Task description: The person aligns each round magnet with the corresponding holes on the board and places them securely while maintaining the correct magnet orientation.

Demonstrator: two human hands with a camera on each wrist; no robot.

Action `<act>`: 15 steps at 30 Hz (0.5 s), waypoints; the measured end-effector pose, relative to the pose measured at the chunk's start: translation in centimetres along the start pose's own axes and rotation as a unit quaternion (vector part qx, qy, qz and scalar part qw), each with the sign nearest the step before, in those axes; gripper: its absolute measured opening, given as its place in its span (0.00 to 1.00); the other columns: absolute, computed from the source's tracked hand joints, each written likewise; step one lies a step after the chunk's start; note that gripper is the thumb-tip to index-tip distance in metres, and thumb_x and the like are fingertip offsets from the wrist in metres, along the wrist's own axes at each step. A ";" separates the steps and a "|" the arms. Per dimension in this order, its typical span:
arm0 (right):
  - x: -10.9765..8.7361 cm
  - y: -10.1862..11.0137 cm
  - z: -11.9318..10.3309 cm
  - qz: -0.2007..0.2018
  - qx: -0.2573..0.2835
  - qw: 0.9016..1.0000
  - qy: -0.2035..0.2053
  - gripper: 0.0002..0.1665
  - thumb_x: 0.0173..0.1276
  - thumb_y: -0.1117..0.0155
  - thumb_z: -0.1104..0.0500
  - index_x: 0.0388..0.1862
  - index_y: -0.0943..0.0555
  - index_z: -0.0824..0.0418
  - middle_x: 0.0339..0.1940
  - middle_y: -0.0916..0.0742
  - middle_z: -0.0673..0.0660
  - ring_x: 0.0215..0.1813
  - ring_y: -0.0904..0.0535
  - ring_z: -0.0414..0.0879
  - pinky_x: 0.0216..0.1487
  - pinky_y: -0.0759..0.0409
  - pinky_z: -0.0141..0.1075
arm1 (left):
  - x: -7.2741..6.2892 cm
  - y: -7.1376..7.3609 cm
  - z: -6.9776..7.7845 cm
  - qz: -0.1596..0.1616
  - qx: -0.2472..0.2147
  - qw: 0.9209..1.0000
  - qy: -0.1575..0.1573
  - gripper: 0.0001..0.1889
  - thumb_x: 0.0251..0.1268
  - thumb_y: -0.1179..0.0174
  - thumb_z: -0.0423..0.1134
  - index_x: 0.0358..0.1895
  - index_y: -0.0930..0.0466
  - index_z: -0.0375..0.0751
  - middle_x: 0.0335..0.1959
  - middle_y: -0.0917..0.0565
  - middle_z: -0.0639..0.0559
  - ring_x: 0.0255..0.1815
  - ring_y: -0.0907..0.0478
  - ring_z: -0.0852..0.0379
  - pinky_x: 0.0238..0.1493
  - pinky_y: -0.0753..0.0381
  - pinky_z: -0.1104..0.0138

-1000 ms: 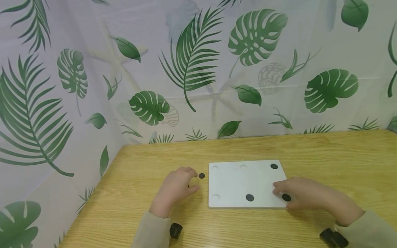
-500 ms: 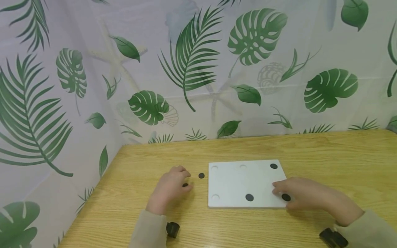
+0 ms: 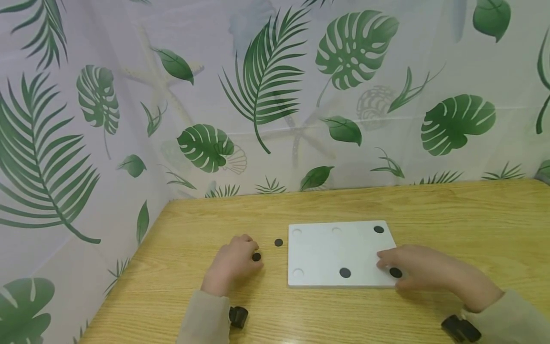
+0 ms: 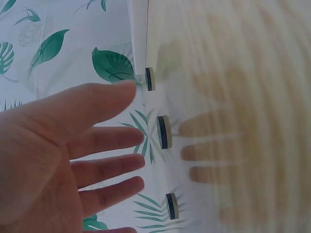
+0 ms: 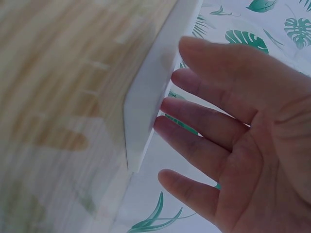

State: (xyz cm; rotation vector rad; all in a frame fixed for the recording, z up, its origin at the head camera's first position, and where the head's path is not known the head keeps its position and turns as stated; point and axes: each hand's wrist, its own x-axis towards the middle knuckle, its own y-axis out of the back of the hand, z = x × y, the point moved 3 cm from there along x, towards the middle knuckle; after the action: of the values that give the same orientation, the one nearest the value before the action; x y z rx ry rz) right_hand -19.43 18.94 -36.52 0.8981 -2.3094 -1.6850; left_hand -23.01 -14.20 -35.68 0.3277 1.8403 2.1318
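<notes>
1. White board (image 3: 322, 253) is laid flat on the wooden table (image 3: 472, 224), in front of the person; part of its right edge is covered by the right hand (image 3: 423, 267).
2. Three black discs (image 3: 345, 273) are seated on the board: one at far right, one at near middle, one at near right beside the right hand.
3. Shallow round recesses (image 3: 298, 273) are seen in the board at far left, far middle and near left.
4. Three loose discs (image 4: 163, 132) are shown on the table by the left wrist camera. Two are seen from the head: one just beside the board's left edge, one next to the left hand (image 3: 229, 265).
5. Left hand: thumb and fingers are held apart, near the loose discs, with a small gap seen before the middle one.
6. Right hand: thumb and fingers are spread, fingertips placed at the board's edge; whether it is pressed cannot be told.
7. Pale sleeves (image 3: 204, 317) and black wrist devices (image 3: 460, 328) are worn; leaf-printed cloth (image 3: 275, 165) is hung behind the table.
</notes>
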 end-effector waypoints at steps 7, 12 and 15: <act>-0.1 0.0 -0.1 -0.001 0.010 1.000 -0.003 0.26 0.46 0.30 0.59 0.47 0.22 0.64 0.53 0.23 0.61 0.54 0.30 0.58 0.53 0.35 0.51 | -0.2 -0.2 0.0 -0.026 -0.016 0.999 0.025 0.19 0.53 0.43 0.44 0.44 0.22 0.35 0.51 0.28 0.43 0.51 0.33 0.43 0.48 0.34 0.49; -0.2 0.1 -0.1 0.006 0.007 1.000 0.009 0.25 0.46 0.30 0.59 0.46 0.22 0.64 0.53 0.23 0.62 0.54 0.30 0.59 0.52 0.35 0.51 | -0.4 -0.2 0.0 -0.033 -0.028 0.999 0.030 0.17 0.52 0.43 0.44 0.43 0.22 0.35 0.53 0.29 0.43 0.53 0.34 0.43 0.49 0.35 0.48; -0.2 0.1 -0.1 0.008 0.006 1.000 0.010 0.25 0.46 0.30 0.59 0.46 0.22 0.64 0.53 0.23 0.62 0.54 0.29 0.59 0.52 0.35 0.51 | -0.4 -0.2 0.0 -0.039 -0.031 0.998 0.032 0.16 0.52 0.43 0.44 0.41 0.21 0.37 0.53 0.29 0.43 0.53 0.34 0.43 0.49 0.35 0.49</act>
State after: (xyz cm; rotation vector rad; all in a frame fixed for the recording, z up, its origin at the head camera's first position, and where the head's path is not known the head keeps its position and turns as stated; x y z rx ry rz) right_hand -19.23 18.99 -36.30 0.8926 -2.3096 -1.6498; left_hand -22.61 -14.30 -35.85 0.1726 1.7856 2.1657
